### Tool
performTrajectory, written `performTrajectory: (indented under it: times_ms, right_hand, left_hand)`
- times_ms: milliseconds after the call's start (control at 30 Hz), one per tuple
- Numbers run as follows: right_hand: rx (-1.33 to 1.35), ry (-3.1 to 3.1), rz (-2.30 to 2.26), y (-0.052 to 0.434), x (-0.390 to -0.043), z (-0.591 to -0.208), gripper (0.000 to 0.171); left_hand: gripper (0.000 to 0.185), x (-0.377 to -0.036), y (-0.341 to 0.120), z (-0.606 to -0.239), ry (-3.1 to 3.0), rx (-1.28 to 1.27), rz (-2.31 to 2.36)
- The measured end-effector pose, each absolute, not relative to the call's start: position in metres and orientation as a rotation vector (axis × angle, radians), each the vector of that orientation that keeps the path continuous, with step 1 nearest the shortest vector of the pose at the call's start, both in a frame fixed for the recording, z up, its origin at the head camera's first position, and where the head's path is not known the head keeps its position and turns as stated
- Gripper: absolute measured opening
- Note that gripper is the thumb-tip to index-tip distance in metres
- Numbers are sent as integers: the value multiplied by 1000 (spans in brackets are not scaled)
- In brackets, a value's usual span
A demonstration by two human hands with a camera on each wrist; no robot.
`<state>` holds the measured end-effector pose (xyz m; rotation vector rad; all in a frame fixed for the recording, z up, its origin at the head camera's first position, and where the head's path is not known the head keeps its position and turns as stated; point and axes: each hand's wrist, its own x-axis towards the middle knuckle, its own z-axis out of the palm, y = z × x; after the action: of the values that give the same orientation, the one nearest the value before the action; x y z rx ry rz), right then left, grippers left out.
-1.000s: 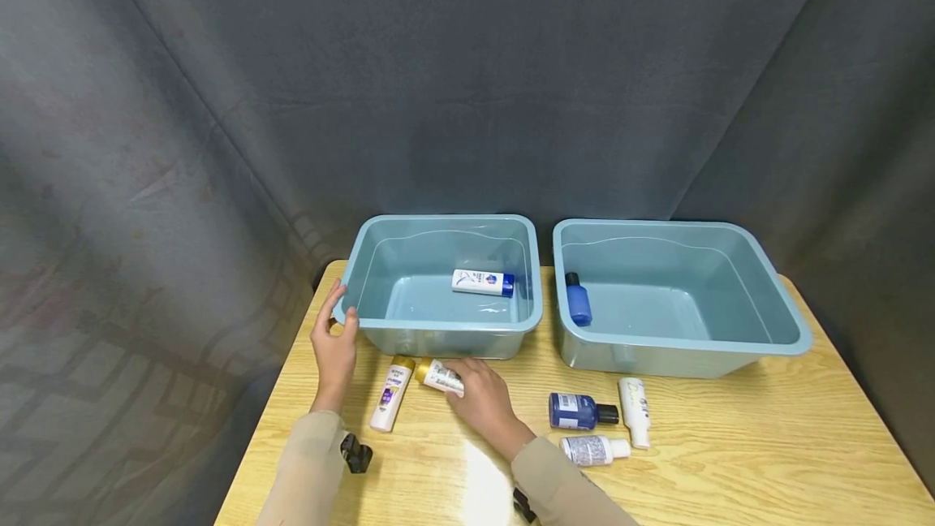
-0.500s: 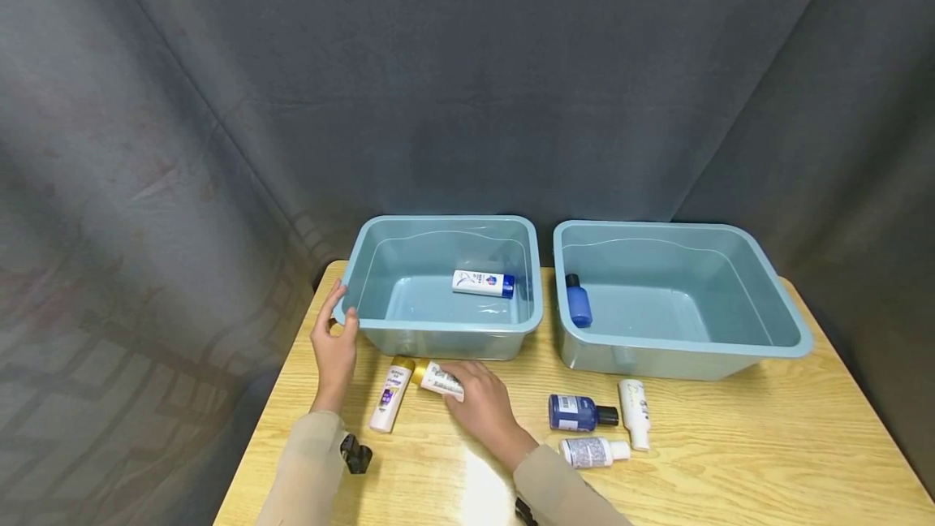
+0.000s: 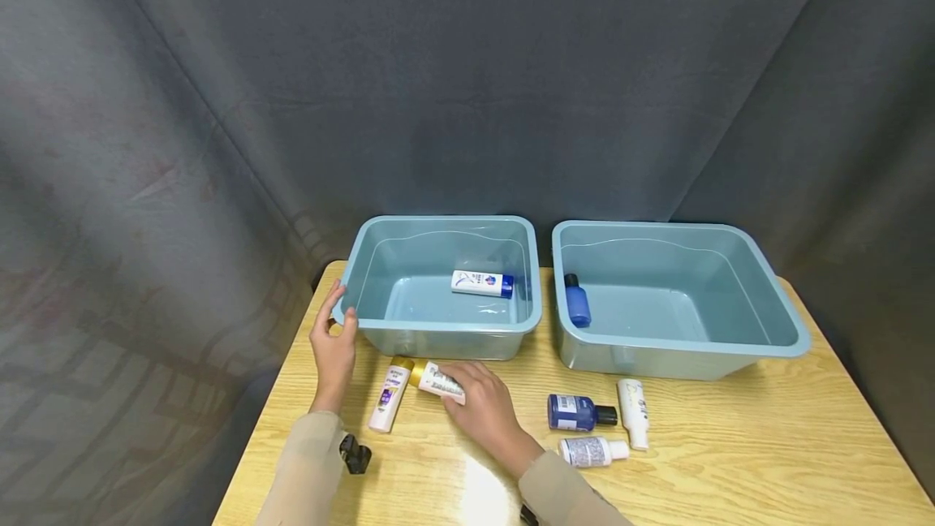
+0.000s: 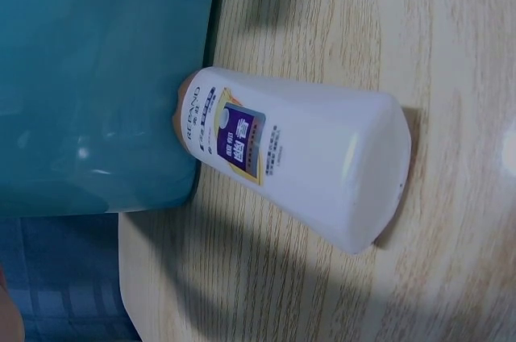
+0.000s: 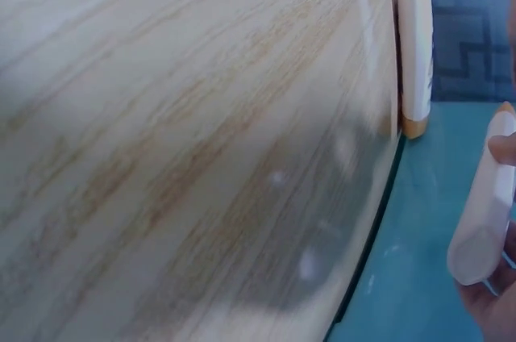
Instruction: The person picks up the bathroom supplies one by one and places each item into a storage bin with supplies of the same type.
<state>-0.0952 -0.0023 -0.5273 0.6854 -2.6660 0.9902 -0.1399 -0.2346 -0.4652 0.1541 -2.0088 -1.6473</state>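
In the head view my right hand [image 3: 485,408] grips a white bottle with a gold cap [image 3: 441,381] in front of the left bin [image 3: 445,325]. The right wrist view shows my fingers and thumb round this bottle [image 5: 480,221], which is tilted against the bin's blue wall. My left hand [image 3: 334,355] rests at the bin's front left corner, thumb and fingers spread along the rim. Between the hands, a second white, gold-capped bottle [image 3: 390,398] lies on the table, its cap toward the bin. In the left wrist view this bottle [image 4: 298,148] shows a purple label.
A white tube with a blue cap [image 3: 482,283] lies in the left bin. The right bin [image 3: 687,345] holds a blue bottle [image 3: 578,305]. To my right on the table lie a dark blue bottle [image 3: 573,412], a small grey-labelled bottle [image 3: 587,452] and a white bottle [image 3: 632,412].
The gold-capped bottle in my right hand has shifted slightly left, and more of its label shows. My left hand has stayed at the bin's corner.
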Motion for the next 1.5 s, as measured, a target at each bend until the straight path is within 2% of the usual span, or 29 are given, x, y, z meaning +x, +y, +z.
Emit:
performTrajectory:
  times_ms: [1500]
  right_hand:
    - [924,-2240,1017,14,-87,-498,46]
  left_hand:
    - [42,-141,-234,-465,-1976,129,-1658]
